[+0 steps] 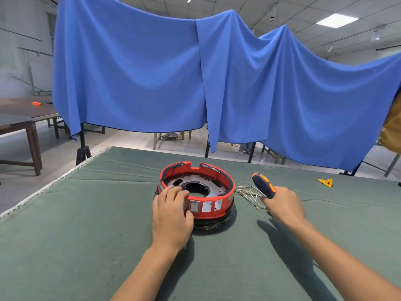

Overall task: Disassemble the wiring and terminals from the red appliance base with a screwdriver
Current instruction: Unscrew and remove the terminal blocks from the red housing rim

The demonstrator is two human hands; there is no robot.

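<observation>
Behind, blue drape, left hand gripping red base, right hand gripping screwdriver, loose wires between

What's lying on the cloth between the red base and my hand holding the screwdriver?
In the head view, a loose bundle of thin wires with terminals lies on the green cloth, between the red base and the right hand gripping the screwdriver.

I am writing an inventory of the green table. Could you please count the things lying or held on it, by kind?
Red appliance base: 1, the left hand holds its rim
Screwdriver: 1, in the right hand
Bundle of loose wires: 1, single wires too fine to count
Small yellow piece: 1
Total: 4
</observation>
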